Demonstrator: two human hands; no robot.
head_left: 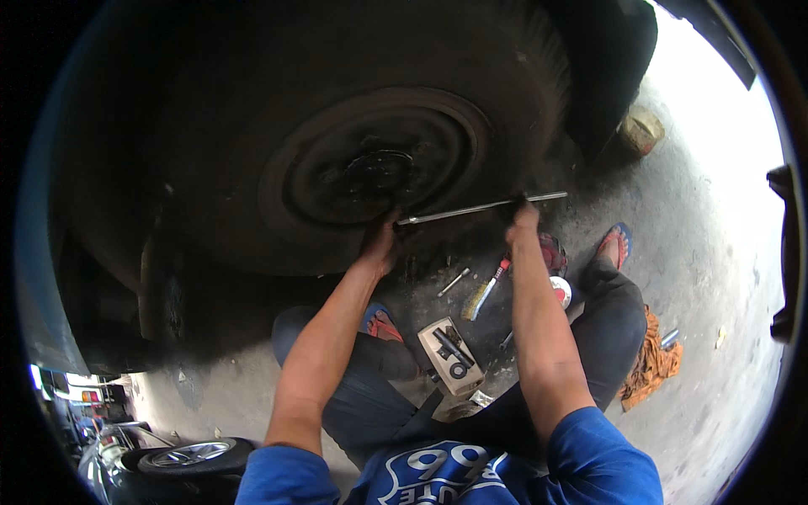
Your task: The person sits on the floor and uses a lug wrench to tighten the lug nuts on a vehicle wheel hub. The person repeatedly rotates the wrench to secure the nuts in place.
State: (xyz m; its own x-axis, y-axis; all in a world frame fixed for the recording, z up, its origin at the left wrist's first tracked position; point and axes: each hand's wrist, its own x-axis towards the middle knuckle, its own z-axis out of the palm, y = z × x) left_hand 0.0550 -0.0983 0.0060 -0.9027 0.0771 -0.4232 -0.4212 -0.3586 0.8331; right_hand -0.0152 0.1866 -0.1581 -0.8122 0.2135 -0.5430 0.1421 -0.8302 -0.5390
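Note:
A long shiny socket wrench bar (463, 212) lies across the lower front of a big dark vehicle wheel (370, 181), tilted slightly up to the right. My left hand (383, 244) is closed about the bar's left end, close to the wheel's rim; its fingers are partly lost in shadow. Further along, my right hand (523, 217) grips the bar, and the free tip sticks out past it. Whatever the wrench's head meets at the wheel is too dark to make out.
Between my legs lie a wire brush (481, 296), a short metal rod (454, 282) and a beige tray (461, 385) of dark metal parts. An orange rag (652, 364) lies beyond my right knee. A yellowish block (641, 130) sits at far right; a motorcycle wheel (189, 455) stands lower left.

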